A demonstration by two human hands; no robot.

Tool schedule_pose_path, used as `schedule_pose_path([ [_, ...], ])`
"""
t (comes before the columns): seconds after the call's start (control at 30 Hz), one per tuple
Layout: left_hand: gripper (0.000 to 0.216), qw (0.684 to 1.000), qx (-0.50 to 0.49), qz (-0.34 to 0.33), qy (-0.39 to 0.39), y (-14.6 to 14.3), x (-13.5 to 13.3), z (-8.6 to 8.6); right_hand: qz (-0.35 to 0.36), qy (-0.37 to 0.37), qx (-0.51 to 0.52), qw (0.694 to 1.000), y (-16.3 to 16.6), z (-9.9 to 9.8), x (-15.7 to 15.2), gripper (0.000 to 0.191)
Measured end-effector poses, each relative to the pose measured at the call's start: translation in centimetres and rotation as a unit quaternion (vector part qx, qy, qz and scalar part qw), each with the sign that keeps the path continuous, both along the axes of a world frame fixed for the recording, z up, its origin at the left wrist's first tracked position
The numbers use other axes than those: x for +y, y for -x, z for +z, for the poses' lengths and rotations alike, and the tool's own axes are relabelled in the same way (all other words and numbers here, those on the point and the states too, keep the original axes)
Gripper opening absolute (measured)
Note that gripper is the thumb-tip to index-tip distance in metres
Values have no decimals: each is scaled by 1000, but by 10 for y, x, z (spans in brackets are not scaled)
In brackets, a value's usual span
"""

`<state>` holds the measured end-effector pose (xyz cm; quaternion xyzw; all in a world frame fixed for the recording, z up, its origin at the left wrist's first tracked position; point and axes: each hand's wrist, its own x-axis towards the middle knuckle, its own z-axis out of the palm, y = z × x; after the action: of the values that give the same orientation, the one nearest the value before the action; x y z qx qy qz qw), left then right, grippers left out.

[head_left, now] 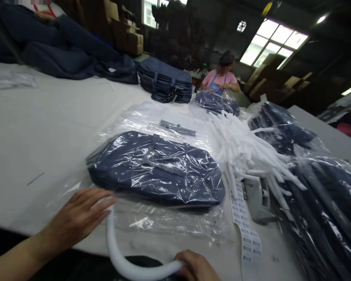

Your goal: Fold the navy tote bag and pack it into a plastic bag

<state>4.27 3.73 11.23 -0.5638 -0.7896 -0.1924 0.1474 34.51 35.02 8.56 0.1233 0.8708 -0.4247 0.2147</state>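
White foam rod (114, 248) bowed between two hands at the near edge of the table (61, 113), its middle sagging below both grips toward the wearer. Left hand (78, 212): fingers long and only lightly bent, closed about the rod's upper end; the thumb's exact place is hard to make out. Right hand (196, 266): fingers curled more tightly around the opposite end, lower and nearer the wearer, with part of the hand cut off by the frame. Holding the rod by its two ends probably accounts for the curve, the material seeming soft enough to bend without a crease.

Just beyond both grips, a navy bag in clear plastic (155, 169) lies flat and lengthwise, apparently so placed that its near side faces the hands. Beyond and to the right of the right hand, a heap of white rods (244, 146) spreads loosely, presumably kept within that arm's reach; nearer the same hand are a grey dispenser (255, 201) and a strip of printed labels (242, 218). Farther from the left grip stands a stack of navy bags (166, 80); beside it, a co-worker in pink (220, 80) handles another plastic-covered bundle (216, 101).
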Motion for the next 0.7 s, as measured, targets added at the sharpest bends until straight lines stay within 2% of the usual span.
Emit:
schedule_pose_path([
  [0.13,43,992,102,30,62,19,13,-18,63,-168,18,984,17,-1,3,30],
  [0.23,33,992,109,30,53,34,9,-20,116,-222,114,961,29,-5,11,30],
  [0.33,22,997,-34,62,-19,37,10,0,185,-226,239,926,47,-11,9,26],
  [0.4,28,971,-194,132,-52,31,10,14,223,-209,304,902,63,-15,1,26],
  [0.43,32,940,-289,173,-60,27,8,19,234,-199,323,895,72,-16,-4,27],
  [0.5,45,856,-463,219,-71,18,-2,21,250,-179,321,896,88,-17,-13,28],
  [0.57,66,768,-599,204,-95,10,-20,15,239,-157,269,920,99,-18,-19,30],
  [0.63,87,676,-712,160,-104,0,-40,4,186,-136,191,954,101,-18,-17,31],
  [0.7,90,602,-783,138,-77,-11,-51,-7,124,-123,131,976,96,-21,-6,29],
])
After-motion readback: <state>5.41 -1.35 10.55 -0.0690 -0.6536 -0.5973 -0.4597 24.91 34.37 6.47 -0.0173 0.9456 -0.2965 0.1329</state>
